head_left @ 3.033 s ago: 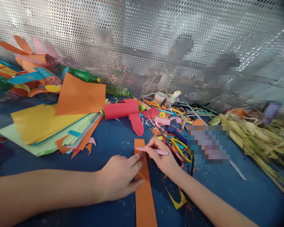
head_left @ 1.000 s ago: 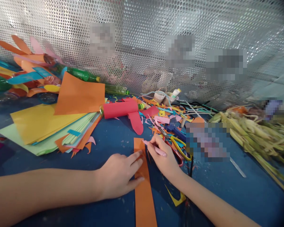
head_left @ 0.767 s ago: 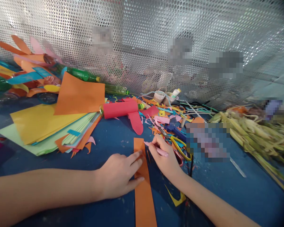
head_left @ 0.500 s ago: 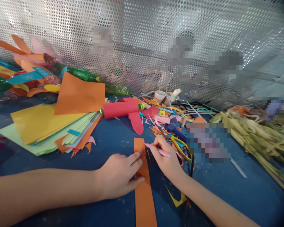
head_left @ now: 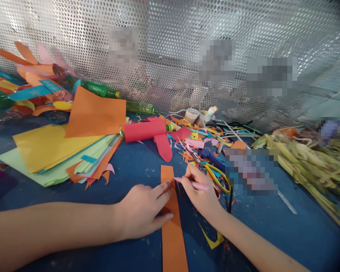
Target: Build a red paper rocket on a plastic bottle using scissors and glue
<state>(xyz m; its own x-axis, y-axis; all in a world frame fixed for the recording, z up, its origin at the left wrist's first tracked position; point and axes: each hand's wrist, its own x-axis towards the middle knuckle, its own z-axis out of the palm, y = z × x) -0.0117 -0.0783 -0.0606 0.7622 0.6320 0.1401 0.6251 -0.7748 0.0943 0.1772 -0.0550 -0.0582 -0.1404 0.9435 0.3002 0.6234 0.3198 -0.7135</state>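
Note:
A long orange paper strip [head_left: 174,238] lies on the blue tabletop, running toward me. My left hand [head_left: 143,209] rests on it with fingers stretched out, pressing on its left side and middle. My right hand [head_left: 202,192] is closed around a pink pen [head_left: 197,185]. The pen's tip is at the strip's right edge, close to its far end; whether it touches the paper I cannot tell. Just beyond the strip lies a small bottle wrapped in red paper [head_left: 144,130], with a red paper flap hanging from it. Yellow-handled scissors [head_left: 219,177] lie behind my right hand.
Stacked coloured paper [head_left: 53,147] and an orange sheet [head_left: 98,113] lie at left, near paper-decorated bottles [head_left: 36,94]. Paper scraps [head_left: 204,132] and a blue glue gun [head_left: 212,158] sit beyond my right hand. Dried husks [head_left: 300,162] lie at right. Perforated metal [head_left: 170,56] stands behind.
My right hand has shifted slightly toward me with the pen, whose tip has moved down along the strip's right edge. My left hand has stayed in place.

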